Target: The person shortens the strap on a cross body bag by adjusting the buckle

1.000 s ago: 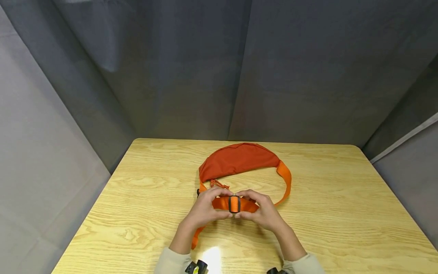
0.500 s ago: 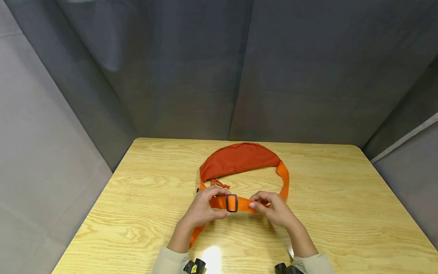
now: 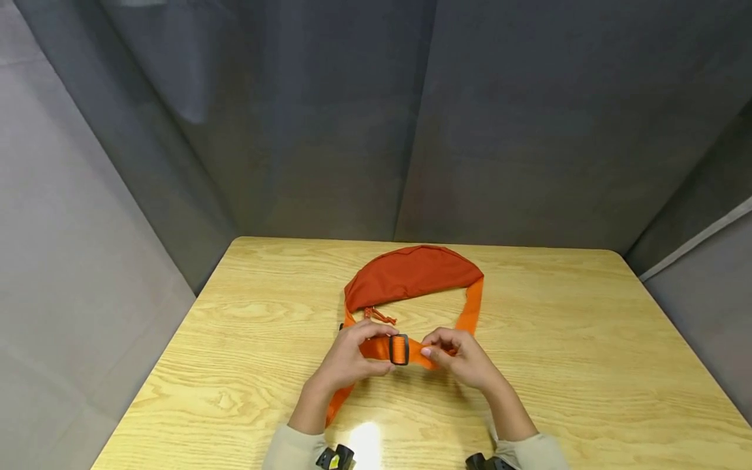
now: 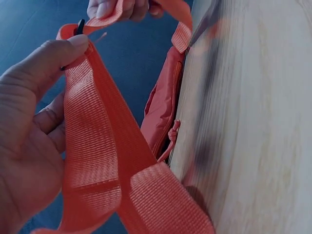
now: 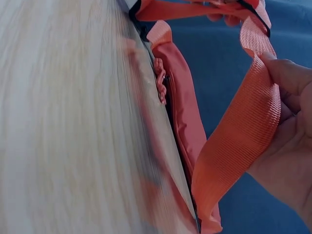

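Note:
A red waist bag lies at the back middle of the table, its orange strap looping toward the person. My left hand pinches a black slide buckle by its top and bottom edges, thumb below and fingers above. To the right of the buckle, my right hand pinches the strap between thumb and fingers. In the left wrist view, doubled orange webbing hangs from the buckle beside the palm. The right wrist view shows the strap running down from the right thumb toward the bag.
The wooden table extends to both sides of the bag. A red cord zipper pull hangs off the bag's front. A loose strap end droops by the left forearm. Dark grey curtains stand behind the table.
My right hand has left the buckle and gripped the strap farther right. The strap's right side has been drawn inward and straighter. The left hand stays at the buckle.

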Motion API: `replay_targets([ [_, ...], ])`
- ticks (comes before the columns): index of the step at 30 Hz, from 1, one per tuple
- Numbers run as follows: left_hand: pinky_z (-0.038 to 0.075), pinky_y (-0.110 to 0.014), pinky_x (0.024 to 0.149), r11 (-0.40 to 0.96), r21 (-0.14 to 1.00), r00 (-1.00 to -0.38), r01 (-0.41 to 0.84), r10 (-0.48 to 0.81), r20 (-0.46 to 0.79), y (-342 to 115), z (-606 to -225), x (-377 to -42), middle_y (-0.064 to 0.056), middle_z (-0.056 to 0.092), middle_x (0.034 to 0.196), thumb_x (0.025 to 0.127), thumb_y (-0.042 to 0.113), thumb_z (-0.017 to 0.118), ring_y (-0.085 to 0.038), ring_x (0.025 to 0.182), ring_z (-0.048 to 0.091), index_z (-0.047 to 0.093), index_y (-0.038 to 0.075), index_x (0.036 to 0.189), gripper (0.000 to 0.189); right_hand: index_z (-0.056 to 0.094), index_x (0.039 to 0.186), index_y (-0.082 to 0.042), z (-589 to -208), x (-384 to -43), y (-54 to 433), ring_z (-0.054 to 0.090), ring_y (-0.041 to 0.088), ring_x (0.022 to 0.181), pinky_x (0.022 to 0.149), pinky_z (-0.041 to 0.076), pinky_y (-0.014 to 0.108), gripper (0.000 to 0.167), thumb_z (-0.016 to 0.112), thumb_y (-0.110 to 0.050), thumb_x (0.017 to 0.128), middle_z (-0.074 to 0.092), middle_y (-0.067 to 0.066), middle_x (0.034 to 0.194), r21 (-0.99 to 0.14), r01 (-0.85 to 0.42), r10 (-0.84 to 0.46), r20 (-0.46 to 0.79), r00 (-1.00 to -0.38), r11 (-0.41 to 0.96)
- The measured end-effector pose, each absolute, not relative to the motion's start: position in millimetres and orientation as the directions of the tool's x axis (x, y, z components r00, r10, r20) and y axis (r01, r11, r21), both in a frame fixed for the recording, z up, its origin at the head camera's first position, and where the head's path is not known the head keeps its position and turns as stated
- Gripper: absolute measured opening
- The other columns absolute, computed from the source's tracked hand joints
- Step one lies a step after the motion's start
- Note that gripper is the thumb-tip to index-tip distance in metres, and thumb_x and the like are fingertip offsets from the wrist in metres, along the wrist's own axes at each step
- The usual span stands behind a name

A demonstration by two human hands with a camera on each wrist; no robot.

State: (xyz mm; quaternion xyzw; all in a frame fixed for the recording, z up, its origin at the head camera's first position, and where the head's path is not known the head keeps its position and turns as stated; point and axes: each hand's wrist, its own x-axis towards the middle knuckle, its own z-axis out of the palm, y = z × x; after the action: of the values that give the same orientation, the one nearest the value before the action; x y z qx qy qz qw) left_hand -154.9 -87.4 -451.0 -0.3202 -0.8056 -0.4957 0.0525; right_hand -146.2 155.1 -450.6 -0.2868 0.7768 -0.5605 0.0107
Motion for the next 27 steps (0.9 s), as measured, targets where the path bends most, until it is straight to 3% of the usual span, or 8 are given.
replay_targets([
  [3, 0.045, -0.031, 0.084, 0.314, 0.749, -0.778, 0.583, 0.482, 0.404, -84.7, -453.2, -155.1, 0.01, 0.062, 0.105, 0.063, 0.007, 0.086, -0.01, 0.097, 0.056, 0.067, 0.019, 0.109, 0.051, 0.065, 0.091, -0.001, -456.6, -149.7, 152.3, 0.051, 0.009, 0.062, 0.052, 0.046, 0.026, 0.007, 0.06, 0.003, 0.088, 0.061, 0.007, 0.076, -0.892, -0.416, -0.482, 0.289, -0.827, 0.179],
  [10, 0.046, -0.028, 0.08, 0.341, 0.716, -0.762, 0.608, 0.503, 0.407, -76.7, -457.5, -156.3, 0.007, 0.061, 0.104, 0.064, 0.009, 0.085, -0.009, 0.096, 0.054, 0.066, 0.018, 0.11, 0.05, 0.064, 0.092, 0.004, -448.4, -146.0, 148.1, 0.051, 0.011, 0.062, 0.052, 0.046, 0.029, 0.007, 0.058, 0.007, 0.088, 0.06, 0.022, 0.077, -0.911, -0.387, -0.492, 0.273, -0.827, 0.145],
  [14, 0.046, -0.028, 0.079, 0.34, 0.696, -0.748, 0.632, 0.503, 0.434, -76.3, -458.3, -156.7, 0.007, 0.06, 0.103, 0.064, 0.011, 0.085, -0.009, 0.094, 0.055, 0.066, 0.017, 0.109, 0.049, 0.064, 0.099, 0.001, -452.8, -148.2, 152.8, 0.054, 0.013, 0.065, 0.055, 0.047, 0.028, 0.011, 0.061, -0.002, 0.089, 0.062, 0.016, 0.08, -0.912, -0.366, -0.491, 0.237, -0.838, 0.185],
  [18, 0.047, -0.028, 0.08, 0.335, 0.712, -0.762, 0.618, 0.48, 0.435, -79.1, -457.6, -156.9, 0.007, 0.061, 0.102, 0.064, 0.007, 0.084, -0.01, 0.094, 0.056, 0.066, 0.017, 0.108, 0.049, 0.061, 0.112, -0.001, -459.1, -154.5, 163.6, 0.06, 0.017, 0.074, 0.064, 0.05, 0.032, 0.029, 0.067, -0.013, 0.087, 0.064, 0.007, 0.087, -0.901, -0.349, -0.483, 0.192, -0.854, 0.258],
  [22, 0.047, -0.028, 0.079, 0.357, 0.726, -0.786, 0.588, 0.465, 0.407, -81.1, -455.1, -158.5, 0.006, 0.061, 0.103, 0.064, 0.005, 0.083, -0.009, 0.092, 0.056, 0.066, 0.017, 0.108, 0.048, 0.064, 0.106, -0.002, -462.4, -160.6, 174.4, 0.061, 0.017, 0.079, 0.069, 0.05, 0.032, 0.024, 0.068, -0.014, 0.086, 0.065, 0.003, 0.088, -0.888, -0.35, -0.453, 0.19, -0.871, 0.3],
  [27, 0.047, -0.029, 0.079, 0.406, 0.718, -0.806, 0.565, 0.458, 0.375, -80.6, -454.9, -162.6, 0.005, 0.061, 0.105, 0.066, 0.009, 0.083, -0.01, 0.092, 0.055, 0.066, 0.017, 0.11, 0.048, 0.067, 0.095, -0.002, -466.6, -165.2, 174.2, 0.06, 0.016, 0.073, 0.062, 0.051, 0.031, 0.011, 0.065, -0.01, 0.088, 0.065, 0.006, 0.086, -0.892, -0.372, -0.435, 0.237, -0.869, 0.258],
])
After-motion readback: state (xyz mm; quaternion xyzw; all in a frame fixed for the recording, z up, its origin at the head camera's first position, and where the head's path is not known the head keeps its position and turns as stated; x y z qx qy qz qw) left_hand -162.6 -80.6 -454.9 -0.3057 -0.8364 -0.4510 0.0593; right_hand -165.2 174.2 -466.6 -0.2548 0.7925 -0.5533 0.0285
